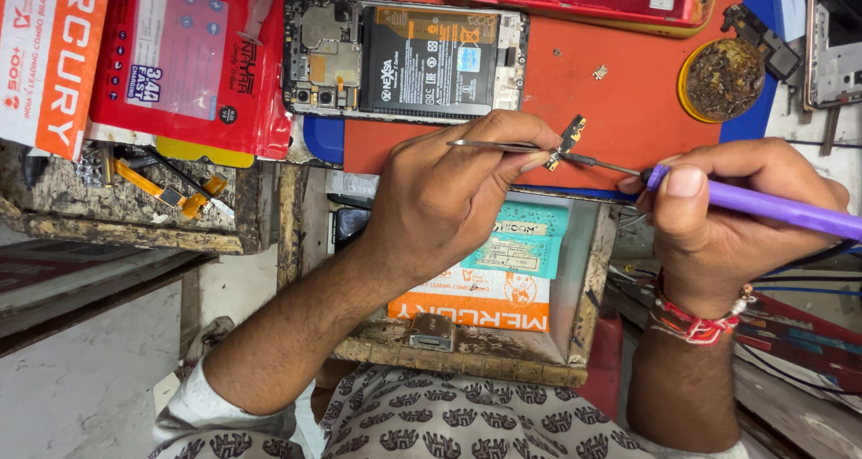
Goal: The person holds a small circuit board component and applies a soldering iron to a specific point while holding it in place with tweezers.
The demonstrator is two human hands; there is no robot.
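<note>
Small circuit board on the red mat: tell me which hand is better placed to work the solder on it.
Probably the right hand: it holds the purple soldering iron, its tip at the small circuit board. The left hand pins the board with tweezers.

Small circuit board [569, 139] on orange mat, tweezers-pinned, iron-touched.

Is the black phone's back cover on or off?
Off: the phone lies face down, its battery and circuit board exposed.
</note>
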